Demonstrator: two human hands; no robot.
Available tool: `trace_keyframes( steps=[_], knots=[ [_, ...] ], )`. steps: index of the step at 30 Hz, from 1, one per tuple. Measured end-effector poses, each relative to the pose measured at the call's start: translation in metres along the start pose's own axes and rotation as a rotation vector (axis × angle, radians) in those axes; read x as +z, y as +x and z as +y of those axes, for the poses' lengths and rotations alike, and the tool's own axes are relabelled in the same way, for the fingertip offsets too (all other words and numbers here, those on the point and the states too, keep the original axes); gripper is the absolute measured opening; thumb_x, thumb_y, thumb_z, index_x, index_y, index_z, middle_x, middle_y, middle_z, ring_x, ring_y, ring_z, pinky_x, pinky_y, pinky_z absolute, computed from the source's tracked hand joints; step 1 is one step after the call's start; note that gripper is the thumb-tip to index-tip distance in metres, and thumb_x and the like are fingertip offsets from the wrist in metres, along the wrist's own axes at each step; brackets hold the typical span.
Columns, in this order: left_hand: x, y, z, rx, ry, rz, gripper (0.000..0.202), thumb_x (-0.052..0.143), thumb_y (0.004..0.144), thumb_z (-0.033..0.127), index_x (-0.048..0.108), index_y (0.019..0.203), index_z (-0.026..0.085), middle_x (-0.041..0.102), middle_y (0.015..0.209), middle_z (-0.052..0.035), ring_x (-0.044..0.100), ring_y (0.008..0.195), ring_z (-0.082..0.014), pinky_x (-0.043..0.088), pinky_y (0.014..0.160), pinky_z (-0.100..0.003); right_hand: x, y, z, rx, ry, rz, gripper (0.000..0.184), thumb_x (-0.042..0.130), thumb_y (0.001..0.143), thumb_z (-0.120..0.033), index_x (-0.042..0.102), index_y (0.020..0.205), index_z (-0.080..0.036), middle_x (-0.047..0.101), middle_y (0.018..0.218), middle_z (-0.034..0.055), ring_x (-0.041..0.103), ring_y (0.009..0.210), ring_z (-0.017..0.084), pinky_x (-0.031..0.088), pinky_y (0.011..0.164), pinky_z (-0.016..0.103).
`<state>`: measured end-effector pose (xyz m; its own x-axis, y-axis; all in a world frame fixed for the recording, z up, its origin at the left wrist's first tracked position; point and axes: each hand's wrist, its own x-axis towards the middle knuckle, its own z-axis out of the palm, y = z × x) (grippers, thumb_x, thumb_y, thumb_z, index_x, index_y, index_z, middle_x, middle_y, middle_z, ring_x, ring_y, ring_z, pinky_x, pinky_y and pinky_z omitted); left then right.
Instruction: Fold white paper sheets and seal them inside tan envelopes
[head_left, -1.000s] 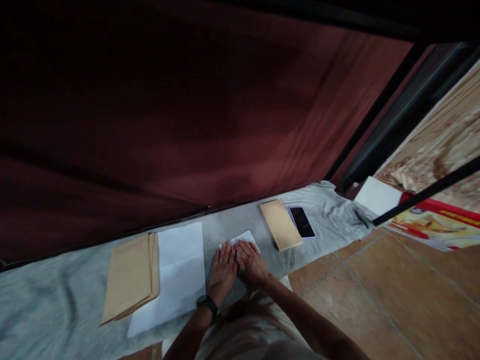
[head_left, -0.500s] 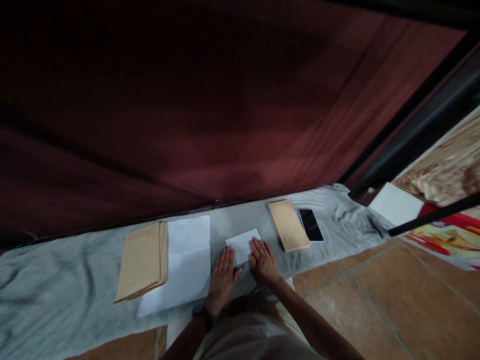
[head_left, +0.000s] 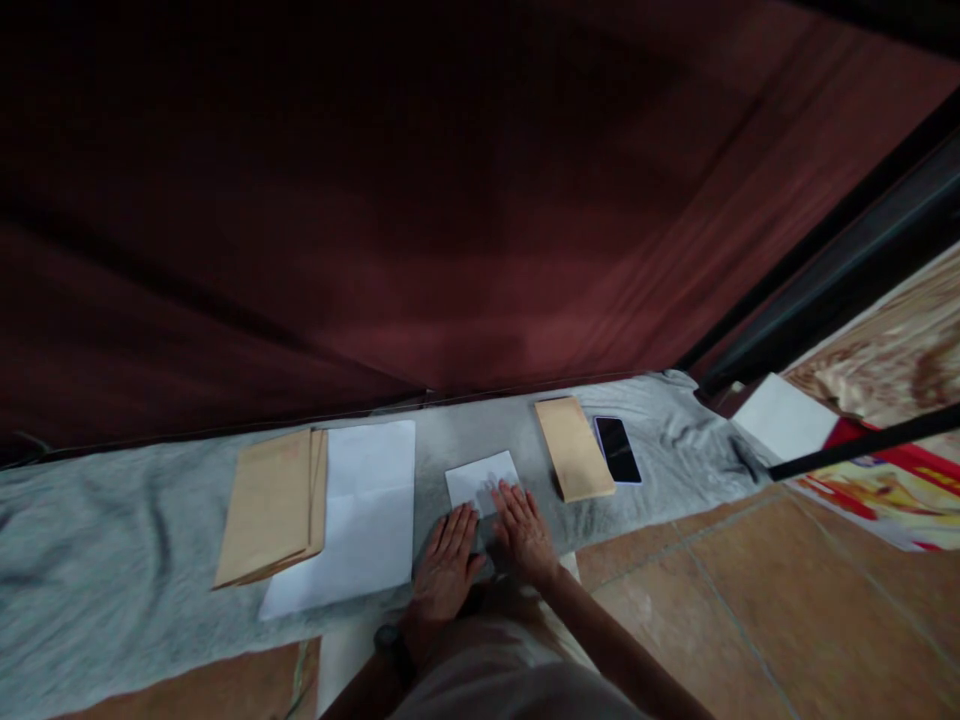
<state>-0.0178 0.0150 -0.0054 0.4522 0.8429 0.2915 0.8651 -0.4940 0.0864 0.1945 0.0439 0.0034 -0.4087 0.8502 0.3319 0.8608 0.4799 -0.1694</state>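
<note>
A small folded sheet of white paper (head_left: 480, 478) lies on the grey cloth in front of me. My left hand (head_left: 448, 560) rests flat with its fingertips at the paper's near left edge. Fingers stretched out, my right hand (head_left: 523, 528) presses on the paper's near right part. To the left are larger white paper sheets (head_left: 371, 510), partly covered by several brown envelopes (head_left: 266, 500). On the right lies a brown envelope stack (head_left: 576, 450), with a dark-screened phone (head_left: 618, 450) beside it.
The grey cloth (head_left: 97, 570) covers a long, narrow surface against a dark red panel (head_left: 450, 300). Tiled floor (head_left: 720, 590) shows at the near right. A white box (head_left: 784, 415) and a colourful printed package (head_left: 885, 490) sit at the far right, behind a dark bar.
Both hands have slid slightly toward me on the folded paper, the left one now only at its near edge. The view has shifted a little; envelopes and phone stay in place.
</note>
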Motion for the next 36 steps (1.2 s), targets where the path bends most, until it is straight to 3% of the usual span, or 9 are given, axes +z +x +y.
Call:
trace_keyframes(
  steps=[5,13,19,23,26,30,36],
  knots=[
    [0.003,-0.009,0.001,-0.027,0.012,-0.004,0.07,0.049,0.098,0.041,0.03,0.159,0.013,0.045,0.159,-0.0137,0.044,0.146,-0.0273,0.04,0.118,-0.045,0.003,-0.003,-0.017,-0.042,0.038,-0.033,0.052,0.047,0.105,-0.032,0.04,0.156,-0.024,0.046,0.159,0.007,0.043,0.146,0.023,0.031,0.122,0.046],
    [0.002,-0.025,-0.004,-0.098,0.027,-0.022,0.076,0.045,0.1,0.048,0.017,0.163,0.014,0.044,0.159,-0.0149,0.043,0.147,-0.0276,0.041,0.117,-0.045,-0.001,-0.007,-0.003,0.035,0.01,0.016,0.05,0.041,0.107,-0.027,0.04,0.156,-0.019,0.048,0.157,0.0085,0.042,0.146,0.023,0.03,0.122,0.044],
    [0.0,-0.024,0.001,-0.134,0.001,-0.032,0.074,0.044,0.101,0.048,0.02,0.162,0.014,0.042,0.16,-0.0163,0.04,0.148,-0.028,0.037,0.119,-0.047,-0.001,-0.013,0.01,0.094,-0.053,0.005,0.052,0.039,0.108,-0.03,0.037,0.158,-0.016,0.047,0.157,0.0107,0.044,0.145,0.025,0.029,0.122,0.046],
    [-0.004,-0.022,0.003,-0.151,-0.017,-0.054,0.069,0.043,0.102,0.047,0.03,0.159,0.012,0.044,0.159,-0.0172,0.039,0.149,-0.0291,0.039,0.119,-0.048,0.001,-0.014,0.011,0.111,-0.058,0.02,0.054,0.039,0.107,-0.032,0.034,0.159,-0.016,0.047,0.157,0.0104,0.044,0.145,0.025,0.03,0.122,0.046],
    [-0.01,-0.021,0.002,-0.163,-0.056,-0.067,0.062,0.041,0.103,0.045,0.039,0.155,0.01,0.047,0.157,-0.0167,0.041,0.148,-0.0288,0.042,0.117,-0.047,0.001,-0.014,0.01,0.115,-0.065,0.018,0.056,0.039,0.107,-0.032,0.032,0.16,-0.016,0.045,0.159,0.0107,0.043,0.146,0.026,0.029,0.122,0.046],
    [-0.021,-0.023,-0.005,-0.176,-0.158,-0.06,0.053,0.037,0.104,0.04,0.046,0.151,0.017,0.05,0.156,-0.0117,0.044,0.146,-0.0267,0.044,0.116,-0.046,0.001,-0.016,0.011,0.108,-0.068,0.004,0.059,0.039,0.107,-0.031,0.026,0.162,-0.016,0.043,0.159,0.0112,0.043,0.146,0.027,0.028,0.122,0.047],
    [-0.054,-0.025,-0.038,-0.39,-0.192,0.105,0.046,0.041,0.102,0.035,0.055,0.143,0.021,0.062,0.14,-0.0133,0.055,0.13,-0.0288,0.047,0.109,-0.047,0.002,-0.017,0.012,0.104,-0.063,0.028,0.059,0.037,0.107,-0.03,0.025,0.163,-0.016,0.043,0.159,0.0122,0.044,0.145,0.027,0.027,0.122,0.048]
  ],
)
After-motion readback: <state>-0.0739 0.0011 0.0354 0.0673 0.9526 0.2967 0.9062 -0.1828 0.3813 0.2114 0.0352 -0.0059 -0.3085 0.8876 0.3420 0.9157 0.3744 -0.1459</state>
